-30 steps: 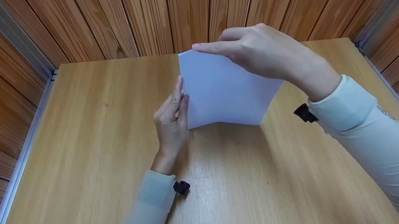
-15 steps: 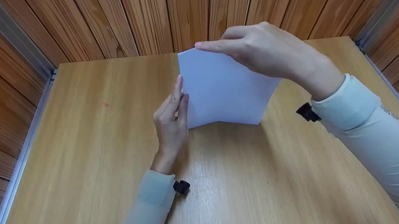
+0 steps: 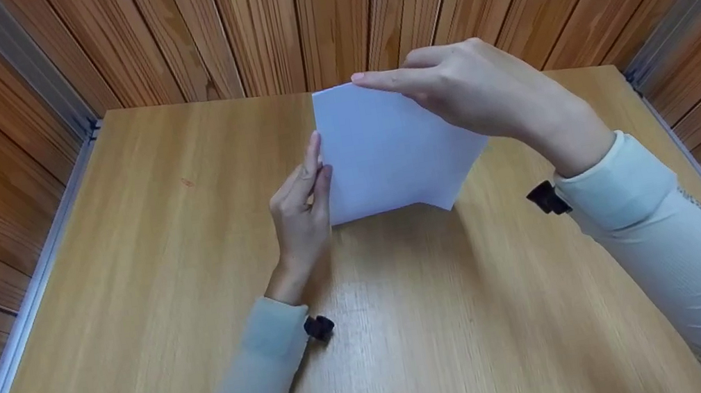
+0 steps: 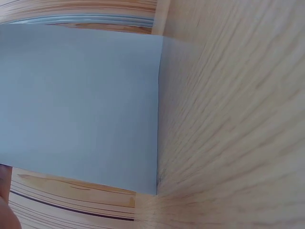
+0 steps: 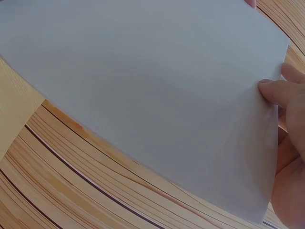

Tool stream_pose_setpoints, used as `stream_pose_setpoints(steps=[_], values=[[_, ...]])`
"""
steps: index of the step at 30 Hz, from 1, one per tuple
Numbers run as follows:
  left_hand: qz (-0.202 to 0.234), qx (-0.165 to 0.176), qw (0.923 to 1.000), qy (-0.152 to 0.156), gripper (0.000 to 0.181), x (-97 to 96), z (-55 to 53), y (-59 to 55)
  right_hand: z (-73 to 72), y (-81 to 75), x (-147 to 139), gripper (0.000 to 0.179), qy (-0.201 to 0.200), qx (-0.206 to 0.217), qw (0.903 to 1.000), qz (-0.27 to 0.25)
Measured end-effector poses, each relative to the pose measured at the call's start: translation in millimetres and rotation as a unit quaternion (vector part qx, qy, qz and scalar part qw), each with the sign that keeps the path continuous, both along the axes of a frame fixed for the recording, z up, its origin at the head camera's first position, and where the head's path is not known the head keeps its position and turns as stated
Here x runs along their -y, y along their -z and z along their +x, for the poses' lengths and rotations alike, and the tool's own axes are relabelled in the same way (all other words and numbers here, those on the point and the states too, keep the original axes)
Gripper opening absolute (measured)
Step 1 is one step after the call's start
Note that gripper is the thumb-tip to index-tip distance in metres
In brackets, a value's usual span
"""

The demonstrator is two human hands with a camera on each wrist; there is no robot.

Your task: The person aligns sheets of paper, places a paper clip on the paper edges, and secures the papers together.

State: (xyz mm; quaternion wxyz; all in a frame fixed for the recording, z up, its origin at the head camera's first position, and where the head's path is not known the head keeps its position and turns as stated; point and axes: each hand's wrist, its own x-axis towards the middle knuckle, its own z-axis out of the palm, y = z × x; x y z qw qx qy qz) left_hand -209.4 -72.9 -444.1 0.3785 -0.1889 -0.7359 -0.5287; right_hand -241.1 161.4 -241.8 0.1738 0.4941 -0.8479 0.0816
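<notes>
White paper (image 3: 385,149) is held up over the back middle of the table, its face turned towards me and its right part bent. My left hand (image 3: 302,218) pinches the left edge. In the right wrist view the left thumb (image 5: 279,90) lies on the paper's face, the other fingers behind it. My right hand (image 3: 481,91) holds the upper right part, with the index finger stretched along the top edge; its thumb is hidden in the head view. In the left wrist view the paper's lower edge runs right along the wooden surface.
The wooden table (image 3: 164,310) has a small red mark (image 3: 187,182) at the left. Wood-plank walls (image 3: 267,27) stand behind and at both sides, with metal strips (image 3: 27,332) along the table's sides. A black clip-like piece (image 3: 320,328) sits at the left cuff, another (image 3: 548,198) at the right.
My right hand has moved slightly right, its index fingertip further along the top edge. The bend in the paper's lower edge has shifted right and its lower right corner has risen. My left hand stays put.
</notes>
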Motion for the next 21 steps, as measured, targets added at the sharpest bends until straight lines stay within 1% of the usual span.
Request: stream_pose_setpoints(steps=[8, 18, 21], values=[[0.006, -0.001, 1.0000, 0.004, 0.045, -0.1, 0.9, 1.1, 2.0, -0.7, -0.1, 0.055, -0.001, 0.000, 1.0000, 0.002], [0.005, -0.002, 0.9999, 0.009, 0.046, 0.8, 1.8, 2.6, 6.2, -0.6, -0.8, 0.059, 0.003, 0.008, 1.0000, 0.003], [0.008, -0.007, 0.9999, 0.005, 0.045, 0.8, 2.0, 2.8, 7.7, -1.2, -1.2, 0.059, 0.003, 0.011, 0.9999, 0.003]])
